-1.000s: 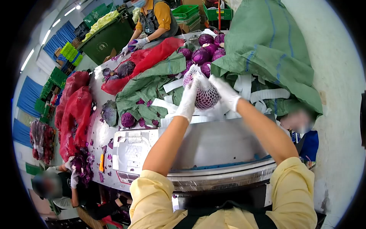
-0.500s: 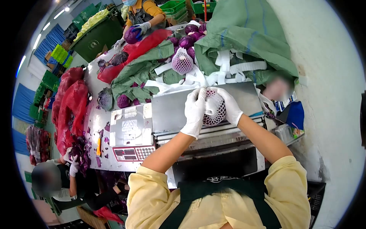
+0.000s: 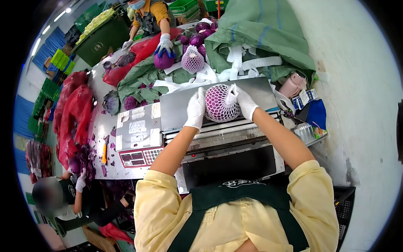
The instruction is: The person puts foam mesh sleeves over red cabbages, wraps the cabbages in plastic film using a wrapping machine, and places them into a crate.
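A round red cabbage (image 3: 221,103) in a white foam net sits between my gloved hands, over the metal plate of a wrapping machine (image 3: 178,110). My left hand (image 3: 196,110) is closed against the cabbage's left side, its fingertips partly hidden. At the right, my right hand (image 3: 245,102) pinches the gathered end of the net. Just beyond the plate is another netted cabbage (image 3: 193,61), among white foam strips (image 3: 208,77).
A digital scale (image 3: 140,129) stands left of the machine, near an orange-handled knife (image 3: 104,154). Across the table a co-worker's gloved hand (image 3: 165,45) rests on a cabbage. Another person crouches at lower left by red mesh sacks (image 3: 75,113). A pink bottle (image 3: 292,85) stands right.
The netted cabbage has turned, showing more of its netted side. My hands have spread to either side of it. The co-worker's cabbage has come nearer, down onto the green sacking.
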Demonstrator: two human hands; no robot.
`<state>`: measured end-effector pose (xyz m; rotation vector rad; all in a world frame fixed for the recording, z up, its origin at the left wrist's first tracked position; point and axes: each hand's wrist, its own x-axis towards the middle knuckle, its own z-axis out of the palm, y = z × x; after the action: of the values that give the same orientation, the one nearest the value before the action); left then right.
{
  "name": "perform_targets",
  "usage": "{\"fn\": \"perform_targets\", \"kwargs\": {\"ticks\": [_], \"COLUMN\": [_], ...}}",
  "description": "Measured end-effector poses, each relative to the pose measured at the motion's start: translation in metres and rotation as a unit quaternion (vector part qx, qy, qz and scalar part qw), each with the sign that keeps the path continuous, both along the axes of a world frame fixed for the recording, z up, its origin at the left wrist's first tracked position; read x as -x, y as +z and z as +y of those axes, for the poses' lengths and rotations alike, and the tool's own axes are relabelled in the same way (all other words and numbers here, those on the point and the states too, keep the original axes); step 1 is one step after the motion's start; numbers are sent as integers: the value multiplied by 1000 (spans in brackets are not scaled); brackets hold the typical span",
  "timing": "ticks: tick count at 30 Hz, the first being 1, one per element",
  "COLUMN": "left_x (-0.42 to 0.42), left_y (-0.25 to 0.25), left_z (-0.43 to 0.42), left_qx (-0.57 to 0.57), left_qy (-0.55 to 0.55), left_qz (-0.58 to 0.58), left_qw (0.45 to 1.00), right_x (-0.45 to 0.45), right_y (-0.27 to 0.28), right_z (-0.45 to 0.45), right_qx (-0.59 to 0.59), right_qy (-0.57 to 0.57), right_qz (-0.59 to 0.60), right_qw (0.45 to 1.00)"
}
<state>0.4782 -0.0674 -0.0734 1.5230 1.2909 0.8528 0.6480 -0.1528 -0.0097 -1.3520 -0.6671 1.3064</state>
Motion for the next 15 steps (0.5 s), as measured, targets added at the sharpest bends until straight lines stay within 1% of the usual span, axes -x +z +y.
{"fn": "perform_targets", "kwargs": {"ticks": [1, 2, 3, 4, 5, 6, 7, 8, 9, 10, 11, 12, 13, 15], "left_x": [5, 13, 28, 47, 66, 90, 115, 135, 151, 163, 168, 168, 162, 138], "left_y": [-2, 19, 34, 35, 52, 69, 76, 68, 68, 66, 70, 74, 74, 78], "left_z": [5, -4, -11, -15, -29, -42, -49, -49, -53, -57, -63, -65, -65, -69], "left_qx": [-111, -154, -196, -265, -242, -328, -404, -467, -463, -427, -390, -375, -374, -412], "left_qy": [25, 68, 47, -1, -53, -128, -175, -213, -264, -285, -305, -337, -334, -386], "left_qz": [106, 181, 159, 68, 79, 144, 290, 337, 378, 419, 459, 459, 461, 449], "left_qw": [988, 969, 967, 962, 966, 925, 850, 789, 757, 749, 737, 731, 732, 692], "right_x": [-16, -25, -34, -56, -71, -91, -104, -119, -131, -139, -144, -145, -143, -135], "right_y": [-34, -27, -12, 2, 23, 23, 39, 47, 49, 45, 40, 35, 29, 15], "right_z": [16, 9, -1, -13, -30, -39, -54, -65, -76, -79, -82, -84, -84, -85], "right_qx": [-29, -58, -84, -114, -128, -237, -254, -268, -278, -281, -266, -248, -251, -273], "right_qy": [10, 23, 37, 90, 97, 93, 140, 197, 253, 254, 306, 352, 353, 421], "right_qz": [1, -107, -213, -349, -522, -585, -643, -706, -757, -756, -800, -834, -833, -806], "right_qw": [1000, 992, 973, 926, 838, 770, 708, 626, 535, 534, 442, 345, 343, 314]}}
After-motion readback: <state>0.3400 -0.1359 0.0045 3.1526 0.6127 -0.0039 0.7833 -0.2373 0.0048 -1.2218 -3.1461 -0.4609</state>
